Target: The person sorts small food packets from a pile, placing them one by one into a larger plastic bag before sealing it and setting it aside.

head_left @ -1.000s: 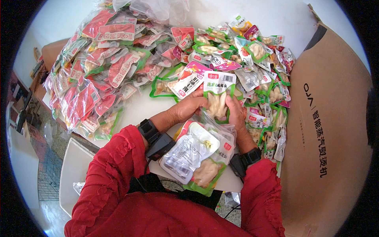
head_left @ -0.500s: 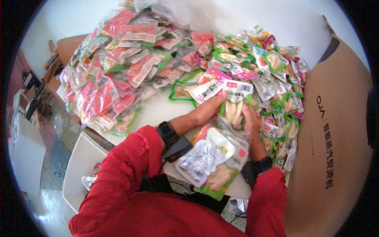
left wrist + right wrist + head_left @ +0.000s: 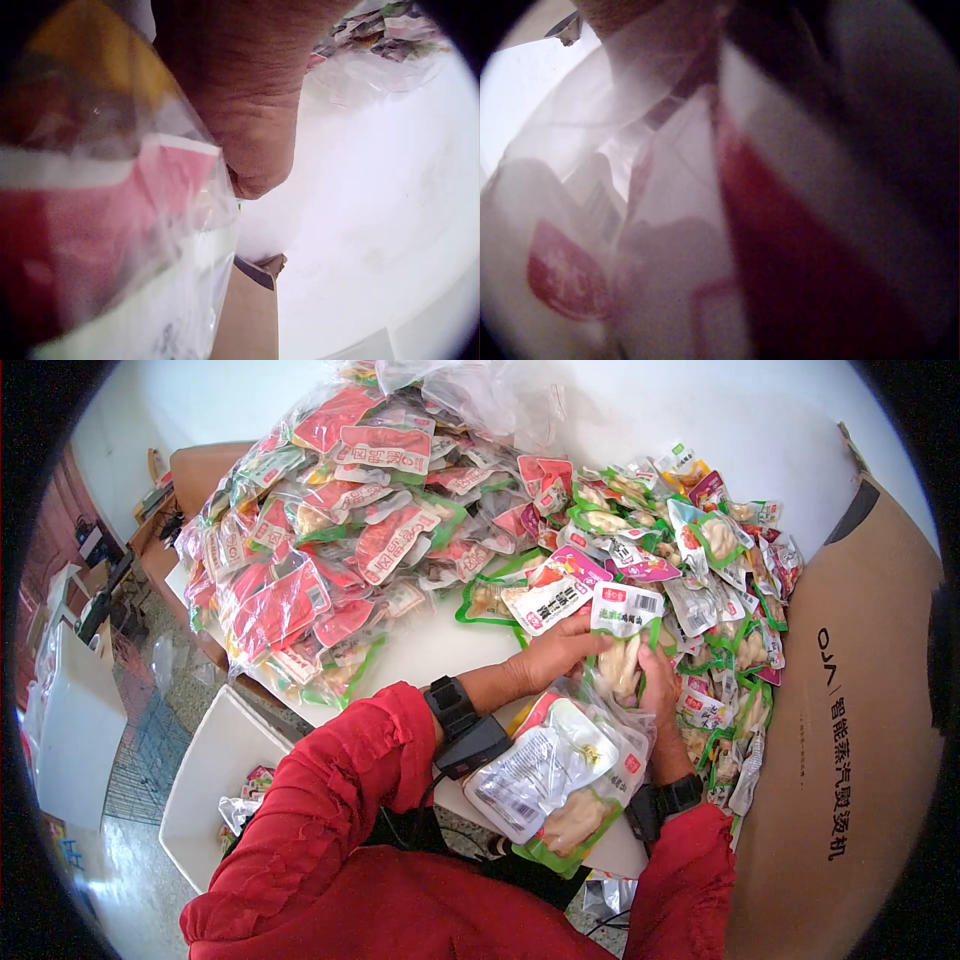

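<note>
Both hands meet around a green-edged food packet (image 3: 620, 660) with a white top in the head view. The left hand (image 3: 556, 658) grips its left side, the thumb near the printed top. On its right side the right hand (image 3: 657, 682) holds it with curled fingers. Below them a clear plastic bag (image 3: 520, 785) with several packets inside hangs between the forearms, its upper part gathered at the hands. In the left wrist view the left hand (image 3: 251, 112) shows beside the bag's clear film (image 3: 180, 217). Bag film (image 3: 570, 180) hides most of the right hand in the right wrist view.
A large clear bag of red-labelled packets (image 3: 280, 605) fills the table's left. Loose packets (image 3: 720, 540) are heaped beyond the hands and to the right. A tall cardboard box (image 3: 840, 690) stands at the right, a white bin (image 3: 215, 760) at lower left.
In the head view the whole scene has shifted right and slightly down. Both hands keep their hold on the packet, with the bag still below them.
</note>
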Tool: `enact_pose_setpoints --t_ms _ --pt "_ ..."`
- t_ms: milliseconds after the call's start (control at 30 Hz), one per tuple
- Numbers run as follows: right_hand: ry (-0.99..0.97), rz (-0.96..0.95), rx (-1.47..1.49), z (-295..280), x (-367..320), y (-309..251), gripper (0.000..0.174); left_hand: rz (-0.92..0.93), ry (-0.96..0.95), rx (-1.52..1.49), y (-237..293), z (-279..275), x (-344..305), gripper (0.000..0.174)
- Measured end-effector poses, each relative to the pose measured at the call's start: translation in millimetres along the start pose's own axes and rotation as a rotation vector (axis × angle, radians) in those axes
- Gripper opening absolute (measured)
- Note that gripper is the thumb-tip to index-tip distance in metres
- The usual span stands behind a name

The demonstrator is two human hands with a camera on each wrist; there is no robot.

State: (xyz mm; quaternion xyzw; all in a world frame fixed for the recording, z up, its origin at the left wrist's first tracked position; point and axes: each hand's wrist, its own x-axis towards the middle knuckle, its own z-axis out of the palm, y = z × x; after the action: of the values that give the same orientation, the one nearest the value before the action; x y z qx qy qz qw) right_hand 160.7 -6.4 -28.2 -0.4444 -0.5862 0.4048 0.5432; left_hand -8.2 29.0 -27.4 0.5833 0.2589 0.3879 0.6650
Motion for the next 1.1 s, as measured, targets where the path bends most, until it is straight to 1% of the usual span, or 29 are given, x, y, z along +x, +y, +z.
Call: enact_pose_setpoints --t_ms 33,67,133,167,200,233,267,300,333,367,400,433,500,533,567,633,667,700,733,767,833,867,900,967,1000,1033,1100 --pt "-0.002 0.031 0.078 0 1 1 0.041 0.0 0.0 -0.001 2 0 -1 0.036" --pt "0.0 0.034 0.077 0 1 1 0.041 -0.022 -0.012 0.011 4 -1 -2 0.035" --pt "0.055 0.126 0.094 0 1 0 0.041 -0.046 -0.039 0.021 0 -2 0 0.035" --pt "0.069 0.125 0.09 -1 1 3 0.041 -0.021 -0.044 -0.061 -9 -5 4 0.034" --pt "0.079 0.106 0.009 -3 2 7 0.039 0.003 -0.052 -0.142 -17 -6 9 0.033" --pt "0.091 0.088 -0.071 -3 2 5 0.037 0.0 -0.07 -0.14 -15 -5 9 0.033" --pt "0.068 0.074 -0.088 -1 -1 -1 0.04 -0.04 -0.047 -0.147 -13 -6 8 0.032" --pt "0.092 0.073 -0.086 -1 -1 1 0.04 -0.08 -0.023 -0.152 -11 -6 7 0.032" --pt "0.057 0.086 0.019 -1 0 6 0.04 -0.086 -0.035 -0.241 -9 -5 6 0.03" --pt "0.019 0.096 0.124 -3 2 10 0.04 -0.092 -0.052 -0.236 -7 -4 4 0.03" --pt "-0.01 0.061 0.098 -6 4 13 0.04 -0.089 -0.052 -0.24 -4 -4 3 0.03" --pt "0.005 0.059 0.102 -6 4 8 0.04 -0.086 -0.049 -0.245 -1 -3 2 0.029" --pt "-0.062 0.089 0.174 -4 2 -1 0.038 -0.118 -0.051 -0.276 0 -3 1 0.027" --pt "0.007 0.085 0.03 0 -2 -17 0.034 -0.086 -0.067 -0.335 -5 -6 4 0.027" --pt "0.018 0.084 0.035 4 -5 -32 0.034 -0.054 -0.081 -0.394 -8 -7 6 0.026" --pt "0.084 0.246 0.06 10 -9 -51 0.028 -0.04 -0.071 -0.4 -7 -2 6 0.025" --pt "0.089 0.249 0.061 7 -7 -48 0.028 0.014 -0.057 -0.372 -5 1 5 0.024" --pt "0.092 0.029 -0.184 3 -2 -44 0.026 0.068 -0.046 -0.346 -3 4 4 0.022" --pt "0.094 -0.194 -0.429 0 1 -46 0.024 0.049 0.002 -0.314 1 9 2 0.022" --pt "0.105 -0.192 -0.43 -2 2 -48 0.024 0.045 -0.008 -0.312 -1 6 3 0.022" --pt "0.2 -0.196 -0.338 -5 2 -58 0.024 0.116 -0.085 -0.195 -2 2 5 0.021" --pt "0.238 -0.225 -0.482 -9 3 -62 0.021 0.173 -0.024 -0.11 2 9 2 0.02" --pt "0.25 -0.225 -0.48 -12 4 -61 0.021 0.17 -0.035 -0.105 1 11 4 0.02" --pt "0.356 -0.482 -0.849 -14 5 -61 0.019 0.26 -0.02 -0.04 4 16 4 0.031" --pt "0.288 -0.451 -0.916 -13 3 -62 0.022 0.145 -0.05 0.048 7 13 -1 0.033" --pt "0.292 -0.451 -0.916 -10 1 -60 0.022 0.145 -0.053 0.05 5 13 -4 0.033" --pt "0.13 -0.568 -0.991 -1 -3 -53 0.023 0.044 -0.076 0.103 0 12 -6 0.038"
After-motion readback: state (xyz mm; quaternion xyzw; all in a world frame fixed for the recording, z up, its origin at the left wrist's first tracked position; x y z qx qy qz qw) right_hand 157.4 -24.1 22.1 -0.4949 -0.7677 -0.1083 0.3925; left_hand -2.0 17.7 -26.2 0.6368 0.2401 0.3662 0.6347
